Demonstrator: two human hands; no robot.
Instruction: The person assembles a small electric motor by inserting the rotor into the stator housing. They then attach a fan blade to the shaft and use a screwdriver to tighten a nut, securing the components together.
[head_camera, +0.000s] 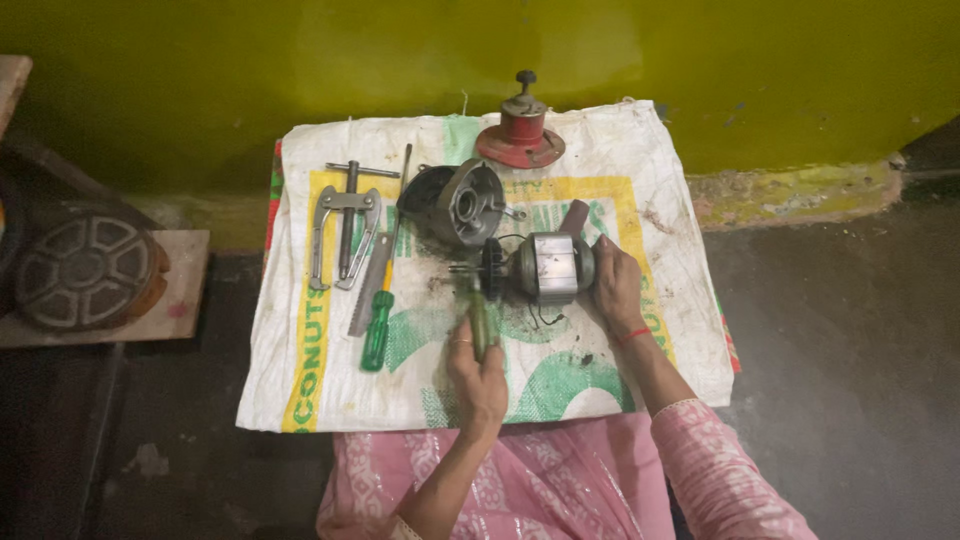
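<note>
I look down on a low tabletop covered by a white woven sack (300, 390) printed in yellow and green, pushed against a yellow-green wall (300, 70) whose paint is chipped along the base at the right. Around it the floor (850, 330) is dark, stained concrete; at the far left a round metal wheel-like part (85, 265) sits on a wooden board. On the sack, my right hand (618, 285) is closed over the end of a small silver motor core (548, 267) lying on its side near the middle, a black toothed ring at its left end. My left hand (478, 375) is wrapped around the green handle of a screwdriver (481, 325), its shaft running up to the motor's shaft end. Just behind the motor lies a dark round motor housing (455, 203), and further back, near the wall, a red flanged part (521, 135) with a knob on top. To the left lie a metal puller (345, 225), a flat grey file (370, 285) and a second green-handled screwdriver (378, 328). I cannot make out the tip of the held screwdriver or just where it meets the motor; my right palm hides the motor's far end. My pink patterned clothing is cut off by the bottom edge.
</note>
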